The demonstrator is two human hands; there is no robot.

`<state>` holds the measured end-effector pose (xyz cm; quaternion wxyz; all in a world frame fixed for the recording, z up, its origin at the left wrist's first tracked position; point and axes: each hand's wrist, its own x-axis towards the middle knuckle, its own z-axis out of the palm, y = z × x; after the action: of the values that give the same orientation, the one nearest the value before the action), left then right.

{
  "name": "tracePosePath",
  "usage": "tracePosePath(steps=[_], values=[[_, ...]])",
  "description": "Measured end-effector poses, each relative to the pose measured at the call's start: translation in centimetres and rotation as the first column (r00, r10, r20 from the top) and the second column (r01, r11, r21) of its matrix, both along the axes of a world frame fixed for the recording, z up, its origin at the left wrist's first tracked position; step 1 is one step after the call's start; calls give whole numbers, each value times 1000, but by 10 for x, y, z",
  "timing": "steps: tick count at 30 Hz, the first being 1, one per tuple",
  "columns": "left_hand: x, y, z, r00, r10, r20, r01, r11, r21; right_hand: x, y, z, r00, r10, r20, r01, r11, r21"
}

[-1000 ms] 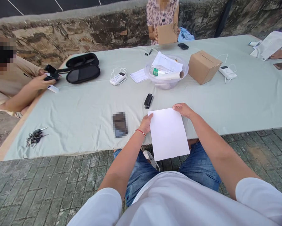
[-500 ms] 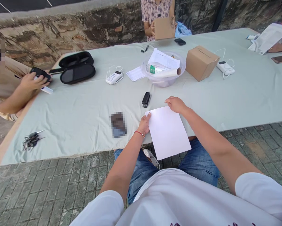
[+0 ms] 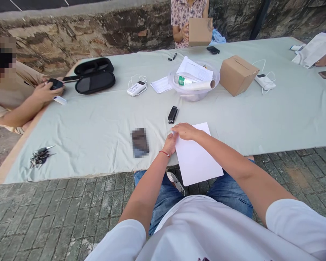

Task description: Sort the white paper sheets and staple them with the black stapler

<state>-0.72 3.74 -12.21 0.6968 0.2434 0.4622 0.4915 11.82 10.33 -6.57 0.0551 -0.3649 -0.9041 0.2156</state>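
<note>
White paper [image 3: 198, 159] lies partly on the table and hangs over its front edge above my lap. At its left far corner my left hand [image 3: 170, 144] is closed on the edge, thumb on top. My right hand [image 3: 185, 131] reaches across the sheet to that same corner, fingers bent together beside the left thumb; they seem to pinch the corner. Whether it is one sheet or a thin stack I cannot tell. Just beyond the hands stands a black stapler [image 3: 172, 115], touched by neither. A blurred dark item [image 3: 140, 142] lies left of my left hand.
A clear plastic bowl [image 3: 194, 95] holds papers and a roll. Around it are a cardboard box [image 3: 237, 76], white devices with cables [image 3: 137, 88], an open black case [image 3: 95, 82] and keys [image 3: 40, 157]. Co-workers sit at the left, far side and right, hands occupied.
My right hand has moved left, from the paper's right far corner to its left far corner beside my left hand. The left hand keeps its hold. The view has shifted slightly.
</note>
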Motion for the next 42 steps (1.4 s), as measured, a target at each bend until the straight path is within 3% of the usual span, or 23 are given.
tracePosePath(steps=[4, 7, 11, 13, 15, 17, 19, 23, 26, 33, 36, 39, 40, 42], values=[[1, -2, 0, 999, 32, -2, -32, 999, -3, 34, 10, -6, 993, -122, 0, 122, 992, 12], [1, -2, 0, 999, 44, -2, -44, 999, -7, 71, 17, -9, 985, -165, 56, 168, 985, -51], [1, -2, -1, 999, 48, 4, -48, 999, -19, 117, 17, -14, 950, -307, -66, 295, 945, -142], [0, -2, -1, 999, 44, 3, -44, 999, -26, 134, 13, -18, 884, -437, -169, 376, 877, -300], [0, -2, 0, 999, 38, -3, -38, 999, -34, 143, 7, -25, 753, -596, -278, 393, 747, -537], [-1, -1, 0, 999, 47, -4, -48, 998, -36, 144, -2, -31, 574, -731, -368, 319, 614, -722], [-1, 0, -1, 998, 65, -1, -65, 997, -36, 139, -12, -36, 433, -801, -414, 203, 534, -821], [-2, -1, -1, 996, 85, -6, -85, 996, -35, 127, -29, -45, 390, -846, -363, 20, 402, -916], [-2, 0, 2, 996, 74, -55, -76, 996, -43, 125, -35, -51, 372, -874, -312, 23, 345, -938], [-11, 8, 2, 952, 204, -230, -168, 972, 165, 128, -37, -55, 399, -857, -326, 39, 371, -928], [-12, 10, -2, 900, 233, -369, -148, 958, 246, 126, -34, -54, 451, -818, -356, 112, 448, -887], [-8, 8, -6, 765, 323, -557, -151, 931, 333, 123, -28, -52, 486, -770, -413, 293, 589, -753], [-6, 7, -6, 695, 339, -634, -136, 928, 348, 123, -26, -52, 492, -761, -422, 351, 617, -704], [-1, 4, -6, 542, 333, -772, -79, 934, 348, 123, -23, -52, 489, -767, -416, 426, 626, -653]])
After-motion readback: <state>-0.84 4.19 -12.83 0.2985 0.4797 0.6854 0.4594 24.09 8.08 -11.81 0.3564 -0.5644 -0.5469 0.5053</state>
